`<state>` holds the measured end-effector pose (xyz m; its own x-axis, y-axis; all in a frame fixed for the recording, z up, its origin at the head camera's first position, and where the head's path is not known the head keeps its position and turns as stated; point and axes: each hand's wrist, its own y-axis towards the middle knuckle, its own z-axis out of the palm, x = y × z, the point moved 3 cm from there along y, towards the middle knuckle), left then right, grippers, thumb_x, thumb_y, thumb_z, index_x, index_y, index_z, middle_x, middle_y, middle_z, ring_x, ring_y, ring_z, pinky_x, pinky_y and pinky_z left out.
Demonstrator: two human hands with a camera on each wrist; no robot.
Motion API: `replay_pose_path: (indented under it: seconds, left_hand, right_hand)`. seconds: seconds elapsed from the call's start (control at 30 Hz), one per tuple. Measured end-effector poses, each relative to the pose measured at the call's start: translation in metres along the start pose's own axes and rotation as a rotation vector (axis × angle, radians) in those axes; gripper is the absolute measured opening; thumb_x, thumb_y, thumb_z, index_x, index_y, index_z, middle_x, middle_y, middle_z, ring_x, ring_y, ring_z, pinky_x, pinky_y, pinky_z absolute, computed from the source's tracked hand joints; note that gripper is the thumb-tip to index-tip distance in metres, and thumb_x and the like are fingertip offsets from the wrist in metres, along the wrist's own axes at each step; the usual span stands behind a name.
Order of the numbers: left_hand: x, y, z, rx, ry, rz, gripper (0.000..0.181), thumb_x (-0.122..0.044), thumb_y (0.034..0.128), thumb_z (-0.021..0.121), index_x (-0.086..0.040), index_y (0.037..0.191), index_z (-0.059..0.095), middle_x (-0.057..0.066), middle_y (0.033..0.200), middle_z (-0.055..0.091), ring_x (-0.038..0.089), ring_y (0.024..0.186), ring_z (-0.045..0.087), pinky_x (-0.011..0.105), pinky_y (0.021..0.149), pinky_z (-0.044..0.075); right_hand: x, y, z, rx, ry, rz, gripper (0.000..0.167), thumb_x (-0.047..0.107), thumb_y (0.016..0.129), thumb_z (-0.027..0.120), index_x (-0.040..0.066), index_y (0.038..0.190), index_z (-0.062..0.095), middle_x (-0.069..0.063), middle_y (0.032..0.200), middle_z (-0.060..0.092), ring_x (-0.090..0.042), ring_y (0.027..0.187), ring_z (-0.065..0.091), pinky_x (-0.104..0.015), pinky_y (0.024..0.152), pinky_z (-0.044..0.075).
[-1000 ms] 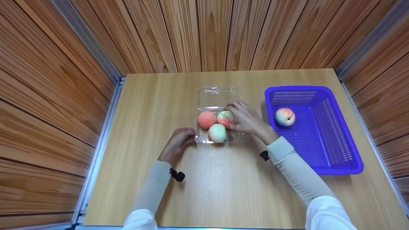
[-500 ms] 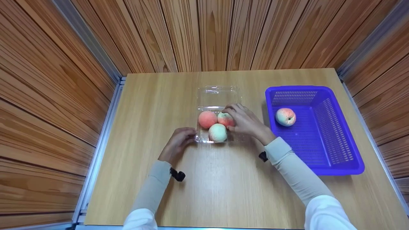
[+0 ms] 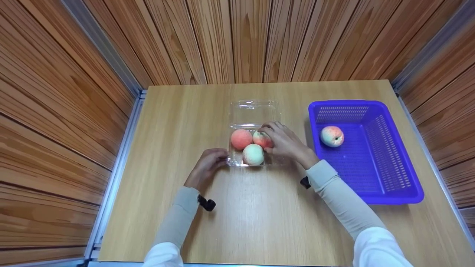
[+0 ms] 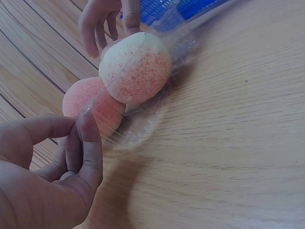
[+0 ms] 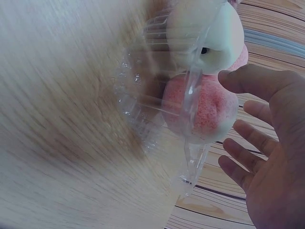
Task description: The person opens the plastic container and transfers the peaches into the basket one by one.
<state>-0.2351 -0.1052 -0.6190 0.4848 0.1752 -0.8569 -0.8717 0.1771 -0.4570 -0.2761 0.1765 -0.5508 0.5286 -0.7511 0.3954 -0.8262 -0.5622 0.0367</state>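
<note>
A clear plastic clamshell box [image 3: 235,157] lies on the table with its lid [image 3: 254,111] folded back. Three peaches sit in it: a reddish peach [image 3: 241,139] at back left, a pale peach [image 3: 253,154] in front, and a red-and-green peach [image 3: 261,139] at back right. At the box's near left corner, my left hand [image 4: 62,162] pinches the rim between thumb and fingers. My right hand [image 3: 284,141] arches over the red-and-green peach; in the right wrist view its fingers [image 5: 255,138] are spread and loosely bent, with the thumb close to the fruit.
To the right stands a purple plastic basket [image 3: 404,163] with perforated sides, holding one peach [image 3: 332,136]. Wooden panels [image 3: 245,40] rise behind the table [image 3: 241,222] and along both sides. A black wrist camera [image 3: 207,204] sits on the left cuff.
My right hand has shifted slightly left and toward me, and the red-and-green peach has moved a touch left. My left hand stays at the box rim.
</note>
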Motion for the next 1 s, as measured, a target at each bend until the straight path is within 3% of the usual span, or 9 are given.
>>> replay_pose_path:
  seconds: [0.37,0.6,1.0]
  left_hand:
    - [0.0018,0.0023,0.0016,-0.026,-0.027,0.007,0.018,0.005,0.0991,0.059,0.013,0.112,0.068,0.006,0.093,0.066,0.015,0.083,0.068,0.03,0.081,0.062]
    - [0.0005,0.0015,0.0015,-0.04,-0.011,-0.009,0.021,0.004,0.0994,0.06,0.012,0.117,0.068,0.009,0.098,0.067,0.016,0.085,0.069,0.032,0.086,0.063]
    - [0.0005,-0.0002,0.0008,-0.023,-0.008,-0.013,0.025,0.002,0.1,0.061,0.014,0.121,0.066,0.008,0.099,0.068,0.02,0.092,0.069,0.037,0.094,0.062]
  right_hand:
    - [-0.0003,0.0001,0.005,0.001,-0.017,-0.028,0.064,0.02,0.09,0.085,0.01,0.148,0.059,-0.013,0.154,0.052,-0.035,0.143,0.047,-0.057,0.119,0.044]
    - [-0.0004,0.0003,0.0072,0.001,-0.031,-0.045,0.068,0.019,0.088,0.085,0.008,0.149,0.058,-0.015,0.153,0.053,-0.037,0.144,0.047,-0.058,0.121,0.042]
    - [-0.0024,-0.0012,0.0102,0.034,-0.025,-0.012,0.069,0.021,0.09,0.083,0.014,0.153,0.057,-0.013,0.155,0.05,-0.034,0.146,0.043,-0.055,0.125,0.036]
